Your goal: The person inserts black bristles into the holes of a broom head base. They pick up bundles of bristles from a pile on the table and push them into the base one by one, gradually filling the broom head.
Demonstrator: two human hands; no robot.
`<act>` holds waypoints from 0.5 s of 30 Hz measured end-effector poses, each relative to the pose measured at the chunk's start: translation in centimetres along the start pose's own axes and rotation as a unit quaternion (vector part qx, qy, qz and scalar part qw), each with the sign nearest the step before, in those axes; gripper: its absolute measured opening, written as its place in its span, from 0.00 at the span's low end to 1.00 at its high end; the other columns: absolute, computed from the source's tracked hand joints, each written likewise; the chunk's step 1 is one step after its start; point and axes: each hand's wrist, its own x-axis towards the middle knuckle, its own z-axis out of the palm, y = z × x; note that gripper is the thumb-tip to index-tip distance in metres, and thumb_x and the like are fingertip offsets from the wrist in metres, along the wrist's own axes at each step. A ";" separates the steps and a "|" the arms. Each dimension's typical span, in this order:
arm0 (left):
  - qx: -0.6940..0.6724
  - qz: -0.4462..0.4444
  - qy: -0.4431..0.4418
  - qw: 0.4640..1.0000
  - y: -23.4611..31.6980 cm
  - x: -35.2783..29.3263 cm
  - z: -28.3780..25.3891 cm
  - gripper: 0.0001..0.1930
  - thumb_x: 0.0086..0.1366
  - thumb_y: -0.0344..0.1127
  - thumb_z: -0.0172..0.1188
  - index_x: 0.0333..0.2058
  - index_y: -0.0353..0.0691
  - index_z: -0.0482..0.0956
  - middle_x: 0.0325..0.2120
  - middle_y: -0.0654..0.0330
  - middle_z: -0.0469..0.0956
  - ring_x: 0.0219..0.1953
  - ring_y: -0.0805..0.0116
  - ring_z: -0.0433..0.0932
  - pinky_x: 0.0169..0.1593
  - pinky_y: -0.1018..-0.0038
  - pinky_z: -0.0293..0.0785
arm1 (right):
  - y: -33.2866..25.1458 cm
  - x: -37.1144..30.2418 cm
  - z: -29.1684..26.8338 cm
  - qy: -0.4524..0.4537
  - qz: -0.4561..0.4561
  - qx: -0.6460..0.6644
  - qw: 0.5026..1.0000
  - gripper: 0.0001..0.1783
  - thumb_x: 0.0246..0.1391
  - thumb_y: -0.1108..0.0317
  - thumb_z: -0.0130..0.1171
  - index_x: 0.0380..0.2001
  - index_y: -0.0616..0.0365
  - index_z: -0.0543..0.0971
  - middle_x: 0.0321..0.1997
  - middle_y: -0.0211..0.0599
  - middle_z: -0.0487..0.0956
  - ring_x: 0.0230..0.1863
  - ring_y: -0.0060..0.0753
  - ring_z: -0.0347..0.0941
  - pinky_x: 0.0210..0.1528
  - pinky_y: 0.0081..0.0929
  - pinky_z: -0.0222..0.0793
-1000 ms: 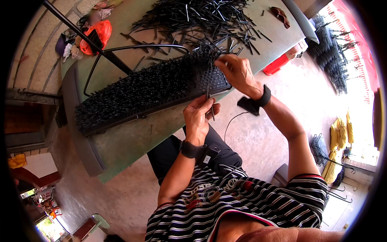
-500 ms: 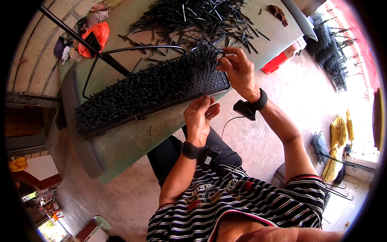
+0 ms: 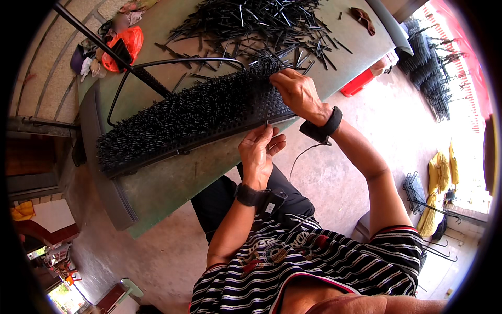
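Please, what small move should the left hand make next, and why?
Perhaps raise the slim dark piece in the left hand to the bare holes of the black board, since dark bristles cover most of it but not that patch.

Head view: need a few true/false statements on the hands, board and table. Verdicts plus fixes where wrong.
1. The long bristly board lies on the table. True.
2. The right hand is at the board's left end. False: it is at the right end, beside the part with bare holes.
3. The left hand is at the board's near edge, a thin dark strip at its fingers. True.
4. The plastic bag is blue. False: it is orange-red.
5. A pile of loose black strips lies on the table beyond the board. True.
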 end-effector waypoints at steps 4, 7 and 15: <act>0.006 -0.003 -0.021 1.000 0.2 -0.1 0.3 0.05 0.57 0.30 0.61 0.33 0.38 0.77 0.28 0.56 0.79 0.27 0.61 0.80 0.31 0.68 0.79 | -2.2 0.7 -2.4 -0.094 0.119 0.071 0.986 0.07 0.49 0.70 0.58 0.32 0.63 0.77 0.23 0.39 0.76 0.20 0.25 0.72 0.24 0.26 0.67; 0.018 -0.005 -0.056 0.998 0.2 0.0 0.5 0.07 0.57 0.30 0.61 0.35 0.38 0.76 0.30 0.55 0.79 0.28 0.62 0.80 0.32 0.70 0.79 | -3.7 -0.5 -3.6 -0.213 0.216 0.253 0.919 0.09 0.49 0.68 0.60 0.30 0.64 0.79 0.21 0.34 0.77 0.21 0.20 0.72 0.24 0.21 0.66; 0.169 0.012 -0.129 0.977 -0.8 -0.2 1.1 0.18 0.57 0.31 0.62 0.47 0.39 0.73 0.40 0.60 0.77 0.40 0.71 0.76 0.37 0.79 0.72 | -1.1 -1.4 -3.8 0.088 0.301 0.338 0.887 0.10 0.51 0.76 0.57 0.38 0.65 0.72 0.23 0.33 0.78 0.22 0.19 0.75 0.23 0.15 0.70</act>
